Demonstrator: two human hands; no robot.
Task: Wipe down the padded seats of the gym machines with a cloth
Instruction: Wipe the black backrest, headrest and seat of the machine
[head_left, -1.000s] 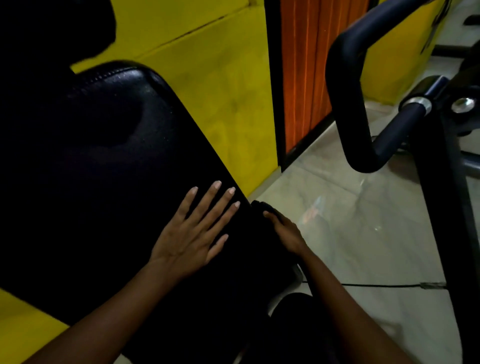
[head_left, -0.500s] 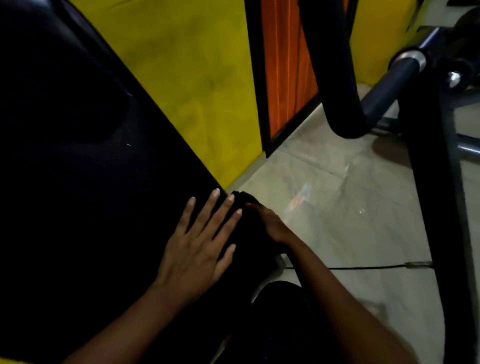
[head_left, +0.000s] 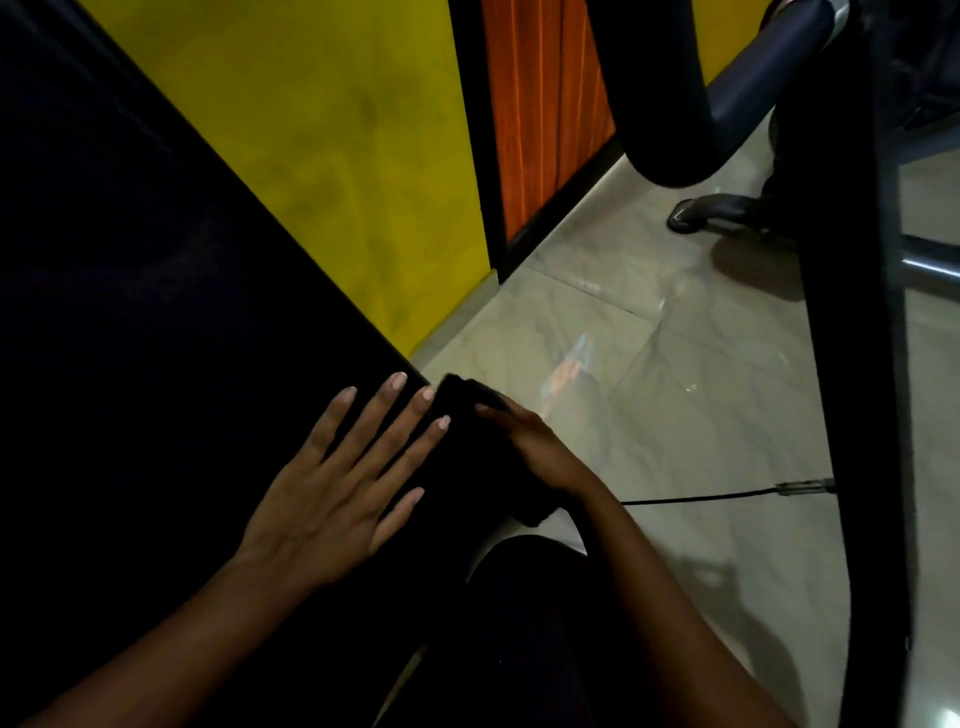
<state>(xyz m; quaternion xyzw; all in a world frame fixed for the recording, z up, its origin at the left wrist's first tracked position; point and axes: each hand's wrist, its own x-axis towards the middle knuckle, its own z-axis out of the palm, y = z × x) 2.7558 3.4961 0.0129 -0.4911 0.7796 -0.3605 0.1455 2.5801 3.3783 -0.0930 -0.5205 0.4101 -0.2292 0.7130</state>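
A large black padded seat (head_left: 156, 338) fills the left half of the view. My left hand (head_left: 343, 483) lies flat on the pad near its right edge, fingers spread and straight. Beside it, a dark cloth (head_left: 483, 457) is bunched over the pad's right corner. My right hand (head_left: 535, 447) rests on top of the cloth with its fingers curled over it, pressing it against the pad's edge. The cloth is nearly the same black as the pad, so its outline is hard to trace.
A thick black curved machine bar (head_left: 670, 104) hangs at the upper right, and a black frame post (head_left: 852, 364) runs down the right side. A thin cable (head_left: 701, 499) lies on the pale tiled floor (head_left: 675, 389). Yellow wall (head_left: 322, 130) and orange door (head_left: 545, 104) stand behind.
The view has tilted down and closer to the pad; its top edge is out of sight. Both hands stay at the pad's right corner, the right hand shifting slightly with the cloth.
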